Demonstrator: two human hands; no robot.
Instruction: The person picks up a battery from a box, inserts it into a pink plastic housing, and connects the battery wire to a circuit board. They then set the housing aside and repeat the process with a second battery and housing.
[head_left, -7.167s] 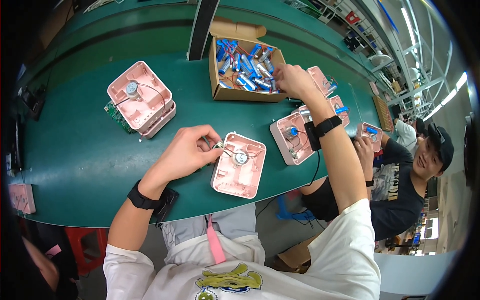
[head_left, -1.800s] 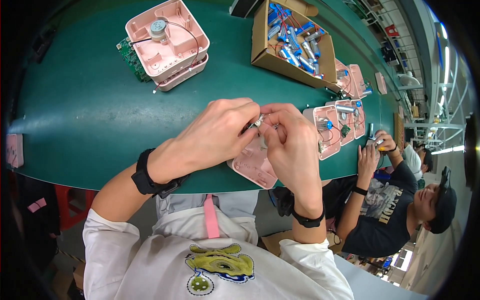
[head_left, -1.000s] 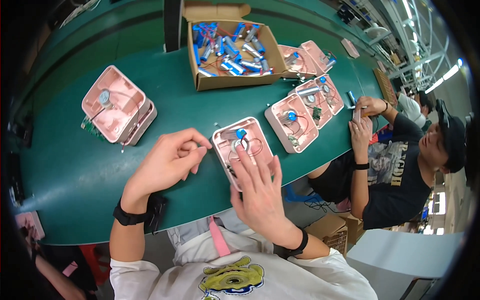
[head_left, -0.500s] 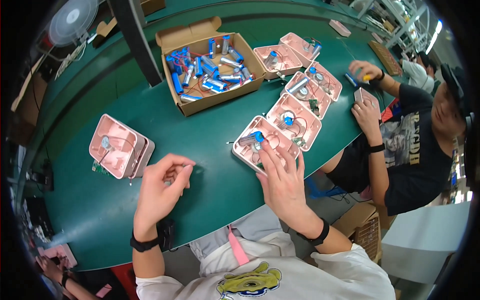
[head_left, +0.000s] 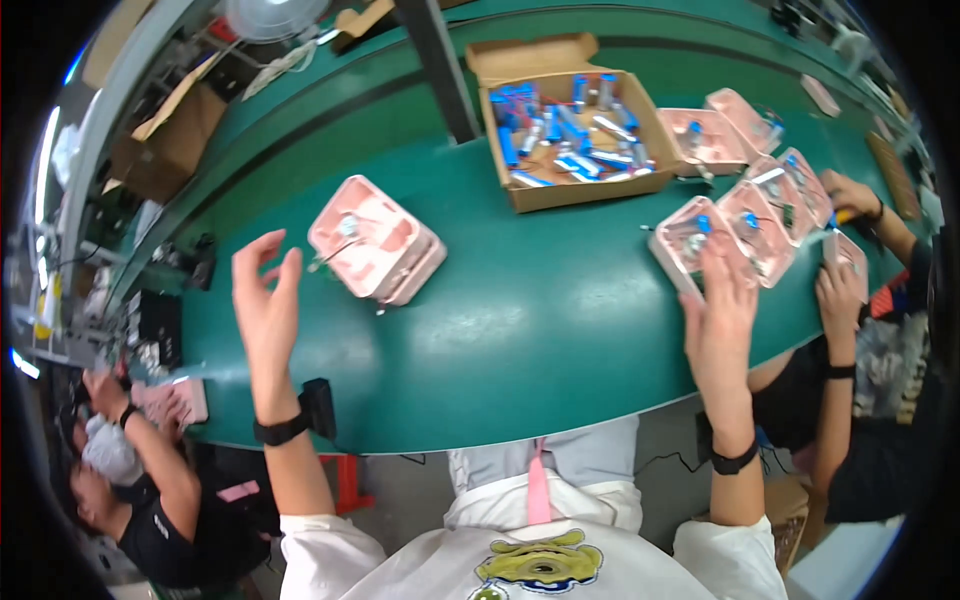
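The left hand (head_left: pixel 265 310), empty and loosely open, hovers beside stacked pink plastic housings (head_left: pixel 375 245); the right hand (head_left: pixel 722 315), fingers extended, overlaps a battery-fitted pink housing (head_left: pixel 675 248), its grip unclear.

Stacked casings (head_left: pixel 372 240) left of battery box (head_left: pixel 600 193)

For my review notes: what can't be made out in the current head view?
Head view:
1. Pink case, near part: hidden by the blurred right hand.
2. Lower stacked case, inside: covered by the upper case.
3. Cardboard box, bottom: mostly covered by batteries.
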